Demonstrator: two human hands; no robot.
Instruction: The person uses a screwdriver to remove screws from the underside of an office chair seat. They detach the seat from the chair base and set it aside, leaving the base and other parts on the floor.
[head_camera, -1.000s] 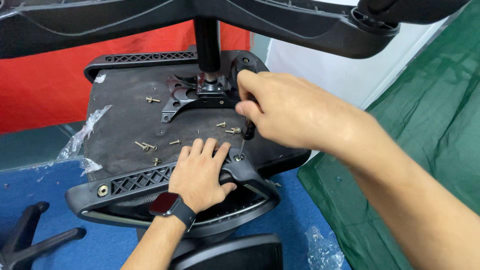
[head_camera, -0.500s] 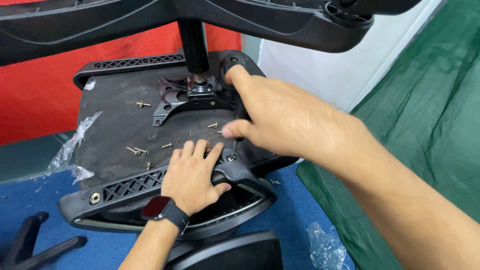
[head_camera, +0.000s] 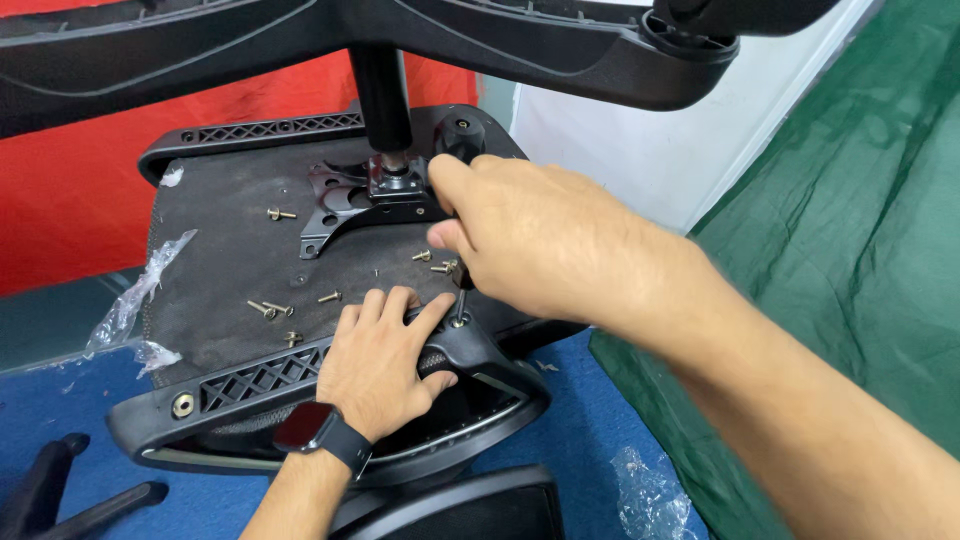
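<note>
The left hand (head_camera: 375, 365) lies flat, fingers spread and together at the tips, pressing the black lattice plastic armrest bracket (head_camera: 300, 370) against the upturned dark fabric-covered chair seat underside (head_camera: 225, 270). The right hand (head_camera: 540, 235) curls its fingers around a slim dark tool (head_camera: 461, 300) that stands just beyond the left fingertips; the grip itself is mostly hidden by the knuckles. Loose brass-coloured screws (head_camera: 270, 309) lie scattered on the seat, left of the left fingers. Beyond the right fingertips sits the black metal mounting plate (head_camera: 350, 205) with its column. Crumpled clear plastic wrap (head_camera: 130, 310) hangs far left, partly cut off.
</note>
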